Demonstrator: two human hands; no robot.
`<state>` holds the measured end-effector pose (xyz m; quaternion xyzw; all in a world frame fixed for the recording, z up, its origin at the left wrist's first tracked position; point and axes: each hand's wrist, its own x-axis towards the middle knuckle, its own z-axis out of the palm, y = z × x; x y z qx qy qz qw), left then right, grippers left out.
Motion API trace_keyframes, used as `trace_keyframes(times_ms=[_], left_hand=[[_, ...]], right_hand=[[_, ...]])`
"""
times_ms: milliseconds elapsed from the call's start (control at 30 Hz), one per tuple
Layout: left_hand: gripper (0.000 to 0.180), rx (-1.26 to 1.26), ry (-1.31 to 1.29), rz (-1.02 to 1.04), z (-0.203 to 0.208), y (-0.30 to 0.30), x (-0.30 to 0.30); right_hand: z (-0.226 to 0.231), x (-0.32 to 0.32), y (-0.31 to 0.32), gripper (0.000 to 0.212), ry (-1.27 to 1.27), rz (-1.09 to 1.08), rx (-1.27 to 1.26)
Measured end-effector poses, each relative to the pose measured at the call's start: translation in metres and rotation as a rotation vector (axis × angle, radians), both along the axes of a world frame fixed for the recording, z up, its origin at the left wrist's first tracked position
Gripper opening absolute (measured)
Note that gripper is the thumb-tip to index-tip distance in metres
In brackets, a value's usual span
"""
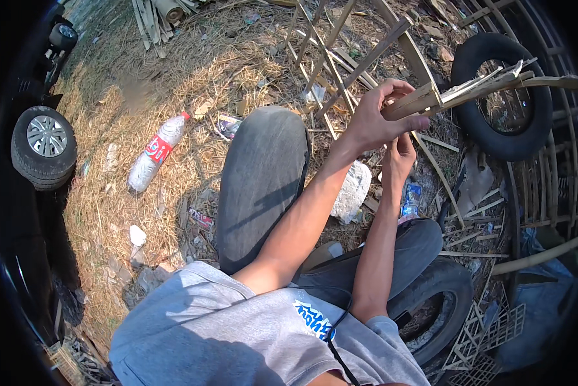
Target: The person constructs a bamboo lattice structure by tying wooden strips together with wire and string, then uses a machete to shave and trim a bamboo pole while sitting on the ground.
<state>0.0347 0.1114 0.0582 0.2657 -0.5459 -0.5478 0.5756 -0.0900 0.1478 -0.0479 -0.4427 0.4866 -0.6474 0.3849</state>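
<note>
My left hand (376,119) is closed around the near end of a split bamboo piece (414,101), thumb along its lower side and fingers over the top. Beyond the grip, the bamboo runs right towards splintered strips (488,87) in front of a tyre. Just below, my right hand (400,157) has its fingers bent up and drawn together under the left hand; what they hold, if anything, is hidden. Behind both hands stands a bamboo lattice (350,80) of crossed strips, close to the held piece.
A black tyre (466,138) stands upright at right, another tyre (459,289) lies beside my knee. A pale stone (353,192) sits between my legs. A red-labelled plastic bottle (167,138) lies on dry straw at left, near a car wheel (46,136). A bamboo pole (540,255) juts in at right.
</note>
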Motion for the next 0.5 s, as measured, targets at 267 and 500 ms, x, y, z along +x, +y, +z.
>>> trace_keyframes(times_ms=[267, 500], left_hand=[[0.069, -0.077, -0.042, -0.015, -0.011, -0.011, 0.015], [0.068, 0.013, -0.057, -0.047, -0.005, -0.005, 0.000]], right_hand=[[0.015, -0.005, 0.018, 0.040, 0.035, 0.011, -0.038], [0.007, -0.006, 0.007, 0.043, 0.006, 0.034, 0.051]])
